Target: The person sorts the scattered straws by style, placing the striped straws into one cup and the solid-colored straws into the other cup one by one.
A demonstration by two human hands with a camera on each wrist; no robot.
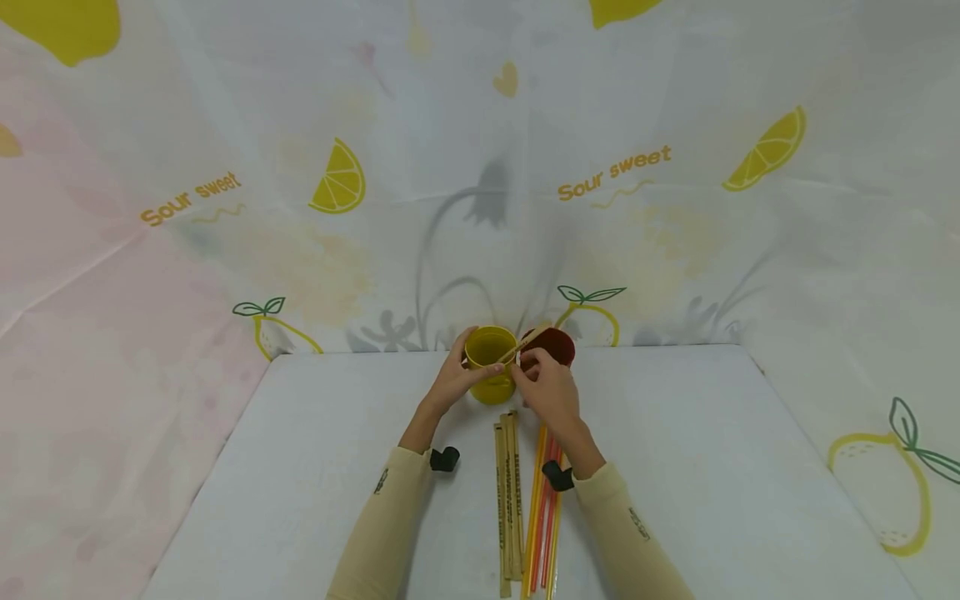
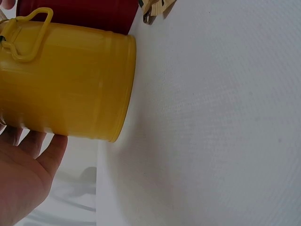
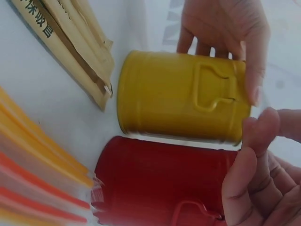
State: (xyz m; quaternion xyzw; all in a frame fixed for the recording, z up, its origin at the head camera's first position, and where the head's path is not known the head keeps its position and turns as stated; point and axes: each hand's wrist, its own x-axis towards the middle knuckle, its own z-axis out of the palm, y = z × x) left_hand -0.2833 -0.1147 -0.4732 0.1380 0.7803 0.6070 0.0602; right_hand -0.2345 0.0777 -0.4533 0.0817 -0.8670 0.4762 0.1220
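Fingers (image 2: 52,151) of the left hand (image 1: 447,380) grip the yellow cylindrical metal-looking bucket (image 1: 492,388); those of the right hand (image 1: 553,392) curl just beside its rim, though whether they pinch the tan paper-wrapped straw (image 1: 531,338) slanting over it I cannot tell. Just right of the yellow bucket stands a red metal-looking bucket (image 3: 150,174). Placing the straw seems the step in hand, calling next for a steady bucket.

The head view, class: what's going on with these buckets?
A person's left hand holds the yellow bucket. The right hand is by its rim, near a slim tan stick slanting across it; whether the hand grips the stick is unclear. The red bucket stands alongside. Tan packets and orange and red sticks lie on the table.
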